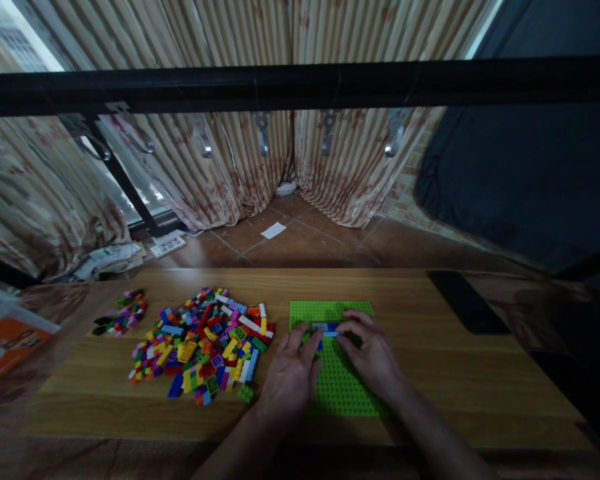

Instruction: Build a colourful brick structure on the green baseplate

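A bright green studded baseplate [310,311] lies flat on the wooden table, in front of me. A short row of blue and pale bricks [326,327] sits on its upper half. My left hand [289,375] rests over the plate's left side, its fingertips pinched at the row's left end. My right hand [374,353] lies over the right side, with fingers curled and pressed on the row's right end. Left of the plate lies a big heap of mixed coloured bricks [205,343].
A smaller cluster of bricks [123,313] sits further left. A dark phone [466,301] lies at the table's far right. An orange box [7,343] is at the left edge. A black rail [300,85] and curtains stand beyond the table.
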Tool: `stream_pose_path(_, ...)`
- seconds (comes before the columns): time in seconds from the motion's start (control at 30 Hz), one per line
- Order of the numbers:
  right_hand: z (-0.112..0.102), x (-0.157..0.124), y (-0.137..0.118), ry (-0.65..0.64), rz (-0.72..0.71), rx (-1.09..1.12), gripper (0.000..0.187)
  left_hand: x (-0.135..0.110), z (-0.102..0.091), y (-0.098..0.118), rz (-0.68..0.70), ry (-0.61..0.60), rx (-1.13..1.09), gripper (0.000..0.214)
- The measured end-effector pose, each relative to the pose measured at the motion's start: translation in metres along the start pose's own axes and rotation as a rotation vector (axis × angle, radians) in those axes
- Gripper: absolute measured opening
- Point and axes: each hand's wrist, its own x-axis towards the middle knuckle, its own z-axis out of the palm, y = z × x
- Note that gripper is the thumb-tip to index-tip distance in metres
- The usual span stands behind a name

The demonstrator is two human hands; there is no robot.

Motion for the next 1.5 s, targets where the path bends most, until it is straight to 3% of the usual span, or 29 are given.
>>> stream_pose_path(0.17,0.000,0.000,-0.001,-0.008,-0.011,-0.006,0.011,-0.001,0.002,0.004,-0.009,-0.020,-0.013,0.045)
stream_pose_path(0.33,-0.012,0.003,-0.005,0.001,-0.008,-0.018,0.011,0.000,-0.014,0.001,-0.018,0.108,-0.120,0.037)
stream_pose_path(0.47,-0.014,0.003,-0.019,-0.032,0.031,0.059,0.014,0.009,-0.048,-0.031,-0.178,0.292,-0.088,0.030)
stream_pose_path(0.57,-0.001,-0.001,-0.041,-0.109,-0.001,0.121,0.013,0.012,-0.073,-0.062,-0.292,0.244,0.038,0.029)
stream_pose_path(0.67,0.020,-0.007,-0.063,-0.167,-0.094,0.110,0.012,0.011,-0.085,-0.079,-0.309,0.172,0.151,0.030)
stream_pose_path(0.83,0.049,-0.018,-0.082,-0.131,-0.196,-0.019,0.010,0.008,-0.083,-0.077,-0.304,0.112,0.243,0.026)
stream_pose_path(1.0,0.059,-0.028,-0.086,-0.166,-0.288,-0.064,0.008,0.010,-0.080,-0.073,-0.347,0.081,0.329,0.023)
stream_pose_path(1.2,0.055,-0.027,-0.088,-0.242,-0.336,0.018,0.011,0.011,-0.081,-0.075,-0.340,0.078,0.306,0.021)
stream_pose_path(1.5,0.044,-0.021,-0.079,-0.172,-0.347,0.039,0.016,0.012,-0.077,-0.076,-0.320,0.101,0.292,0.017)
